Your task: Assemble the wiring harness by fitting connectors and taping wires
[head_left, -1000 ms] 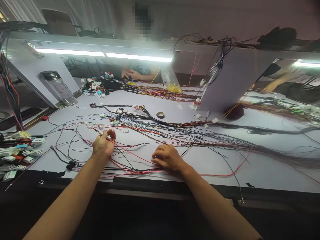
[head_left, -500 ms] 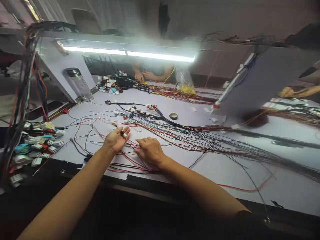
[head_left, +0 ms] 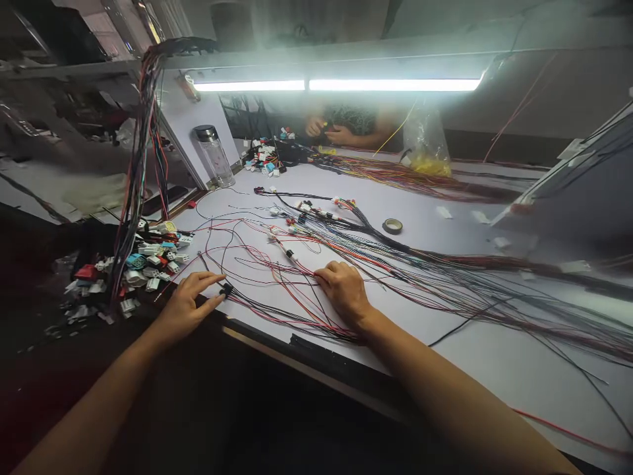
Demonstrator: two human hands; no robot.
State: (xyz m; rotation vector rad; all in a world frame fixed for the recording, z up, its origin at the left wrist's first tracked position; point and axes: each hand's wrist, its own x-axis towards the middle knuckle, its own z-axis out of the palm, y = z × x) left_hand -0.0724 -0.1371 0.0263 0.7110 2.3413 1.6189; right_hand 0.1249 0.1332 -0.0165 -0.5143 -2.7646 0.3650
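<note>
My left hand (head_left: 190, 305) is at the table's front edge, thumb and fingers apart. Its tips are right beside a black connector (head_left: 227, 289) from which black and red wires run right; I cannot tell whether they touch it. Over the middle of the table, my right hand (head_left: 342, 290) is closed in a pinch on thin red wires (head_left: 305, 269). These lead up to a small black-and-white connector (head_left: 290, 254) left of the fingertips. More loose wires (head_left: 297, 300) lie between the hands and pass under the right wrist.
A heap of connectors (head_left: 153, 260) lies at left below a hanging wire bundle (head_left: 140, 165). Behind the hands are a wire harness (head_left: 368, 227), a tape roll (head_left: 392, 226) and a glass bottle (head_left: 215, 158). Across the table, a person's hands (head_left: 339, 134) work near a plastic bag (head_left: 428, 148).
My left hand has left the small black-and-white connector and moved left and toward me, to the black connector. My right hand now pinches the red wires. The view has turned left.
</note>
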